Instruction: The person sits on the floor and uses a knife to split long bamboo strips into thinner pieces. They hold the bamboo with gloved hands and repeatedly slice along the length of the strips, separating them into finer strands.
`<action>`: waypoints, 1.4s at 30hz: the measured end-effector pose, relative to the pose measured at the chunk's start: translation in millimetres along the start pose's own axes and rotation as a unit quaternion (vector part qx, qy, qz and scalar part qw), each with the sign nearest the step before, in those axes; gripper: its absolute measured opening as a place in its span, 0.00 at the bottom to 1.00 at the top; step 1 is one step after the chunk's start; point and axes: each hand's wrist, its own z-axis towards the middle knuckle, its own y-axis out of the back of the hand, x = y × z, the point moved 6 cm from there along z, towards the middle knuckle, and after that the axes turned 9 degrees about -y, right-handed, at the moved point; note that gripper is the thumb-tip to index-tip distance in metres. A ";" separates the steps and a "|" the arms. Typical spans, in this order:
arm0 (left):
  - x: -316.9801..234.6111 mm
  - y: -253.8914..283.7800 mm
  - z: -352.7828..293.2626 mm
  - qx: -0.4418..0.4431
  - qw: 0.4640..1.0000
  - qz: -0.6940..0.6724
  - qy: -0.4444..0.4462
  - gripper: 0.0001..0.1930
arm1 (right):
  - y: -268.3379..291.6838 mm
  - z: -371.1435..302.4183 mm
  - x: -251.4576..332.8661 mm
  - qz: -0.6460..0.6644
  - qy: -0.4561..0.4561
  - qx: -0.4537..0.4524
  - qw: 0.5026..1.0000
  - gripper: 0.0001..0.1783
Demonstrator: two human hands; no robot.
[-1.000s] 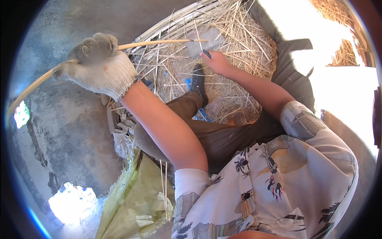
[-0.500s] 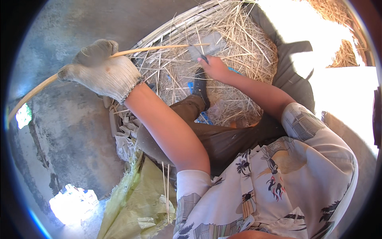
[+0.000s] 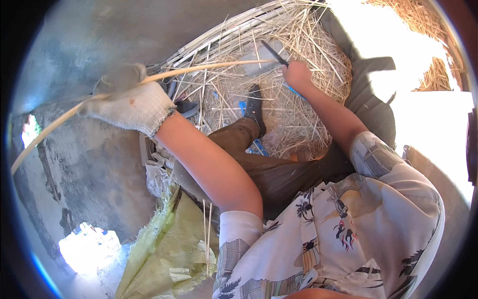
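My left hand (image 3: 130, 102) wears a pale knitted glove and is closed around a long, thin, tan strip (image 3: 199, 67) that looks like split bamboo or cane. One end of the strip bends down past the hand to the left rim of the view; the other reaches right, tapering close to a knife. My bare right hand (image 3: 298, 75) grips that knife (image 3: 274, 53) by its handle, its dark narrow blade slanting up to the left. Beneath the strip's thin end lies a flat grey block (image 3: 259, 66). The gloved fingers are blurred.
Shavings (image 3: 323, 55) cover the floor around the block. Long pale strips (image 3: 224, 37) lie along the far side. My dark-shod foot (image 3: 254, 107) rests among the shavings, and a dark shoe-like object (image 3: 187, 108) sits near my left wrist. A yellow-green sack (image 3: 172, 239) spreads at lower left.
My right hand and the knife have moved right and slightly away, and the blade now shows more fully. The strip's thin end has shifted slightly right; the left hand still holds it.
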 end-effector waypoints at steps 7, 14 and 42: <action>-12.0 15.7 11.3 -0.011 0.987 -0.143 0.070 0.29 | 1.3 -9.7 -14.1 -0.095 0.016 0.114 0.989 0.21; -6.6 30.6 27.1 0.075 0.960 -0.250 0.103 0.30 | -52.1 -23.7 -59.9 -0.213 0.059 0.122 0.968 0.16; -23.9 65.1 13.2 -0.007 0.973 -0.204 0.107 0.28 | -21.6 -75.4 -43.2 -0.221 0.081 0.092 0.967 0.26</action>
